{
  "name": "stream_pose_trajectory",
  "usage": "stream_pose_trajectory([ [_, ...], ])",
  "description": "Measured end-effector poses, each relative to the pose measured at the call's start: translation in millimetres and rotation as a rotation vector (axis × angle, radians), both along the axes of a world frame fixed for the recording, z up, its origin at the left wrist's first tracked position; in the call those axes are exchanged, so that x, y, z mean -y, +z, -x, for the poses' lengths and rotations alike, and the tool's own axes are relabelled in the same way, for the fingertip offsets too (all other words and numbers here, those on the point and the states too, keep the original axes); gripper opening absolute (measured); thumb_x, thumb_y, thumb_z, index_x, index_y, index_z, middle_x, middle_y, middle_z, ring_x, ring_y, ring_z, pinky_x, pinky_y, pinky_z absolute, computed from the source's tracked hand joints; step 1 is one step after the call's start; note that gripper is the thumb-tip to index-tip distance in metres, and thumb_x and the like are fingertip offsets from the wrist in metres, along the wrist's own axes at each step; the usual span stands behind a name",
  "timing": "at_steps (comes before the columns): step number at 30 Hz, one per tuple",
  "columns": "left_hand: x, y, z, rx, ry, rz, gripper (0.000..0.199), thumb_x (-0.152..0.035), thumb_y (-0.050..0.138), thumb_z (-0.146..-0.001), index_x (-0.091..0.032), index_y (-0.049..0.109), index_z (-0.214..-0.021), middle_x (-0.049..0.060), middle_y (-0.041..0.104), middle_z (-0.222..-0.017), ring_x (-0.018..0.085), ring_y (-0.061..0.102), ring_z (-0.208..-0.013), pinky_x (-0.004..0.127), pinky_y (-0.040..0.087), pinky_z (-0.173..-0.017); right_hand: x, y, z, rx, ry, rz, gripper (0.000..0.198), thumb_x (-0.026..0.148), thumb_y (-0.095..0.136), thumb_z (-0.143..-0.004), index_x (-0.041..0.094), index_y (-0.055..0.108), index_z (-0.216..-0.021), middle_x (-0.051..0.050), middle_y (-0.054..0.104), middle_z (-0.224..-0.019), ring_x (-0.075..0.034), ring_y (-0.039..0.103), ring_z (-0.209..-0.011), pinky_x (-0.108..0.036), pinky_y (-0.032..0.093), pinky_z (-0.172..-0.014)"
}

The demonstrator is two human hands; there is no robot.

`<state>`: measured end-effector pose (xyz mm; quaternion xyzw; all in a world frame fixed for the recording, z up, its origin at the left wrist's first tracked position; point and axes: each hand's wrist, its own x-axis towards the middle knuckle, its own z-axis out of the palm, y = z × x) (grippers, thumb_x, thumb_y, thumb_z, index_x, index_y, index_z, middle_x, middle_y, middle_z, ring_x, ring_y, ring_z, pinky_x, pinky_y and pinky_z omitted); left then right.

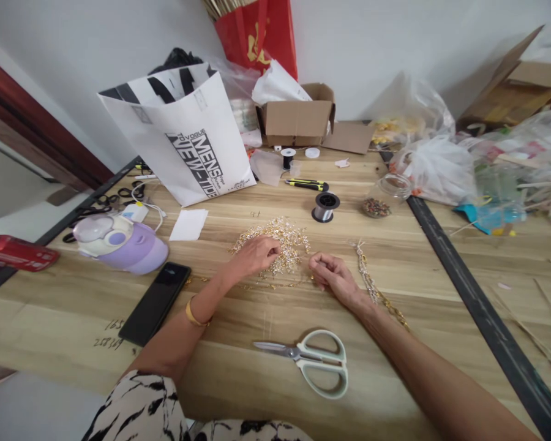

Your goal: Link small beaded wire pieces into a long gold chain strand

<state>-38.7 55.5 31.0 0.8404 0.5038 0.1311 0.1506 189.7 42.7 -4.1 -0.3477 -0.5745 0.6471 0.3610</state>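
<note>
My left hand [257, 253] rests over a loose pile of small gold and clear beads [287, 236], its fingers pinched together. Whatever is between those fingertips is too small to make out. To the right of the pile, my right hand [334, 274] is closed, thumb against curled fingers. A thin strand with gold beads [273, 286] lies across the table below the pile, and its right end meets my right fingertips. Finished-looking gold and silver bead strands [370, 285], bunched together, lie beside my right wrist. Scissors with pale handles [321, 361] lie nearer to me, blades pointing left.
A black phone [156, 303] and a purple bottle [123, 242] lie left. Behind the beads are a wire spool [326, 207], a cutter knife [307, 184] and a glass jar [383, 197]. A white paper bag [183, 135] and a cardboard box [298, 119] stand farther back.
</note>
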Motion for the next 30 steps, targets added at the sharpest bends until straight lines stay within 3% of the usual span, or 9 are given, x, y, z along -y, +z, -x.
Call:
stream_pose_trajectory([
  [7, -1.0, 10.6, 11.1, -0.06, -0.121, 0.078, 0.017, -0.011, 0.051, -0.077, -0.017, 0.066, -0.079, 0.003, 0.067, -0.083, 0.017, 0.058, -0.083, 0.028, 0.041, -0.077, -1.5, -4.9, -1.0, -0.02, 0.011, 0.006, 0.028, 0.043, 0.058, -0.082, 0.017, 0.051, -0.074, 0.008, 0.04, -0.047, -0.006, 0.035, -0.039, -0.02, 0.028, -0.04],
  [13, -0.9, 0.8, 0.9, -0.088, -0.055, 0.016, 0.014, -0.021, 0.052, -0.083, -0.017, 0.064, -0.089, 0.005, 0.064, -0.088, 0.019, 0.056, -0.087, 0.031, 0.04, -0.081, -1.5, -1.5, 0.2, -0.007, 0.009, 0.0, 0.031, 0.047, 0.057, -0.081, 0.017, 0.05, -0.072, 0.007, 0.039, -0.047, -0.007, 0.034, -0.038, -0.02, 0.028, -0.039],
  [19, 4.9, -6.6, -16.2, -0.062, -0.077, -0.04, 0.015, -0.021, 0.049, -0.086, -0.017, 0.062, -0.08, 0.004, 0.058, -0.081, 0.018, 0.053, -0.081, 0.029, 0.04, -0.076, -1.0, 2.5, 0.8, 0.012, 0.004, 0.005, 0.031, 0.047, 0.057, -0.081, 0.017, 0.051, -0.073, 0.007, 0.038, -0.047, -0.006, 0.035, -0.039, -0.02, 0.029, -0.038],
  [25, 1.1, -9.8, -14.8, 0.067, -0.014, -0.088, 0.013, -0.016, 0.05, -0.084, -0.017, 0.061, -0.078, 0.004, 0.058, -0.082, 0.017, 0.052, -0.082, 0.028, 0.04, -0.076, -0.9, 4.0, 0.5, 0.012, 0.003, 0.008, 0.032, 0.047, 0.058, -0.08, 0.017, 0.05, -0.072, 0.007, 0.038, -0.047, -0.006, 0.034, -0.038, -0.02, 0.029, -0.038],
  [30, -5.6, -9.5, -4.1, 0.206, 0.073, -0.038, 0.013, -0.012, 0.051, -0.081, -0.015, 0.06, -0.072, 0.002, 0.06, -0.071, 0.014, 0.053, -0.069, 0.025, 0.041, -0.068, -1.0, 4.8, 1.5, -0.01, -0.004, 0.018, 0.03, 0.045, 0.059, -0.08, 0.017, 0.051, -0.071, 0.007, 0.04, -0.046, -0.006, 0.035, -0.038, -0.02, 0.03, -0.039],
])
